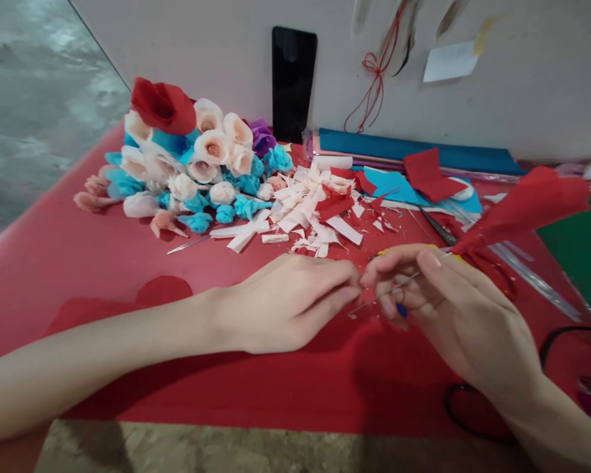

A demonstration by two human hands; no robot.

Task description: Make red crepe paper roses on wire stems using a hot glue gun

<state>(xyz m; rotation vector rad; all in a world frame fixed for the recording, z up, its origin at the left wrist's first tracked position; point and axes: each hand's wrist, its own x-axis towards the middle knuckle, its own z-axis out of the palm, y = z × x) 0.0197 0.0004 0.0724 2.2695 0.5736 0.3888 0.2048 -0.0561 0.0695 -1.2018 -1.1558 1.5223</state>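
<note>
A red crepe-paper flower on a thin wire stem is in my right hand. Its thumb and fingers pinch the stem just below the bloom, which points up and to the right. The stem's bare end slants down toward the left. My left hand is closed, its fingertips meeting those of the right hand near the stem. What it pinches is hidden behind its fingers. A small blue piece shows under the right fingers. Below the right hand, scissors with red handles are partly hidden.
Finished paper flowers lie piled at the back left of the red table. Paper scraps lie beyond my hands. A black phone leans on the wall. Blue paper lies behind, and clear glue sticks are at right.
</note>
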